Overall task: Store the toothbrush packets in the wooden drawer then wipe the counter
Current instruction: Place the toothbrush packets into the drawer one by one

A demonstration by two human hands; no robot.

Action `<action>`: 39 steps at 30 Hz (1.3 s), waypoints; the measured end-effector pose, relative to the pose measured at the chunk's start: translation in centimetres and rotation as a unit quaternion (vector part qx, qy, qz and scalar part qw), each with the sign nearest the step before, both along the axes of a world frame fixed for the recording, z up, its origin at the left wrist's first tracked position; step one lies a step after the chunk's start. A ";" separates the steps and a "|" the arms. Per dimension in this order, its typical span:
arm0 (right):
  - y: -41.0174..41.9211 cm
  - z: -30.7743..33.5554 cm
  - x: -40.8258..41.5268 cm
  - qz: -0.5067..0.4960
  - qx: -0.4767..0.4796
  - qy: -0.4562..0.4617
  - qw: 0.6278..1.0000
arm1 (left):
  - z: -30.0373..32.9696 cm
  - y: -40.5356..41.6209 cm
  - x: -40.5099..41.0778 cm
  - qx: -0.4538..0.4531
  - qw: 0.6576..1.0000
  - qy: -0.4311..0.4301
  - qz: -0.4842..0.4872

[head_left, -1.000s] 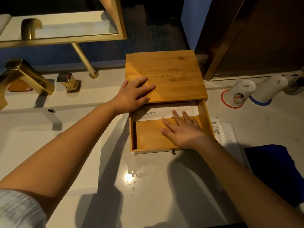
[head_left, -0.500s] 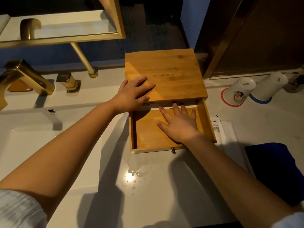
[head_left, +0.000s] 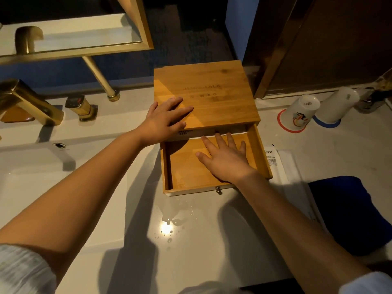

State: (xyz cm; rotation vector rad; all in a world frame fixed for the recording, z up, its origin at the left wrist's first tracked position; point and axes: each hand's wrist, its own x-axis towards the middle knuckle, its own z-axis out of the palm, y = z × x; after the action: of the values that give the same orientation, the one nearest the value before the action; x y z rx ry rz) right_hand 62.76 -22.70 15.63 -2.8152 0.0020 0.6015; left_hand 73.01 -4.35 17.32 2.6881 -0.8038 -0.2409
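Observation:
A wooden box (head_left: 207, 90) stands on the white counter (head_left: 191, 251), its drawer (head_left: 184, 166) pulled out toward me. My left hand (head_left: 163, 122) lies flat on the box's lid near its front left corner. My right hand (head_left: 224, 158) rests flat inside the drawer, fingers spread, their tips against a white toothbrush packet (head_left: 191, 133) that is mostly hidden under the lid. Another white packet (head_left: 275, 162) lies on the counter just right of the drawer.
A blue cloth (head_left: 347, 211) lies at the right near the front edge. Two upturned cups (head_left: 301, 113) stand at the back right. The sink basin (head_left: 31, 187) and gold tap (head_left: 25, 100) are at the left. Water drops (head_left: 169, 221) sit in front of the drawer.
My right hand has slid the white packet deeper into the drawer, so only a strip of it shows under the lid. My left hand has stayed on the lid.

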 end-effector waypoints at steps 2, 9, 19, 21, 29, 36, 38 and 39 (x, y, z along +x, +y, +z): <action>-0.8 1.6 -1.9 -0.018 0.056 -0.054 0.997 | 0.0 0.0 -0.1 -0.007 1.000 0.000 -0.002; -9.0 1.5 -11.2 -0.232 0.060 -0.282 0.929 | -0.4 0.2 0.2 -0.010 1.000 0.004 -0.001; -9.8 -2.6 -12.5 -0.162 -0.128 -0.119 0.971 | 0.1 0.1 -0.1 -0.009 1.000 0.004 0.004; -9.6 -2.7 -12.6 -0.161 -0.117 -0.133 0.971 | 0.2 0.1 -0.1 -0.007 1.000 0.006 0.003; -9.1 -1.9 -12.4 -0.151 -0.056 -0.193 0.968 | 0.0 0.3 0.1 -0.001 1.000 0.006 -0.002; -11.4 1.0 -12.0 -0.407 0.249 -0.233 0.848 | 0.1 0.1 0.0 -0.007 1.000 0.005 0.004; -12.0 2.3 -11.7 -0.440 0.347 -0.204 0.803 | 0.1 0.1 0.0 -0.007 1.000 0.006 0.006; -12.1 2.9 -11.4 -0.439 0.387 -0.193 0.788 | 0.2 0.1 0.0 -0.007 1.000 0.005 0.005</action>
State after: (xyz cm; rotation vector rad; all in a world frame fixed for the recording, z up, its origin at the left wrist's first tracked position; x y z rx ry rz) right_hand 51.32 -34.83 18.58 -1.7664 0.7534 -0.1900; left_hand 73.01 -4.29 17.50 2.6748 -0.7849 -0.2459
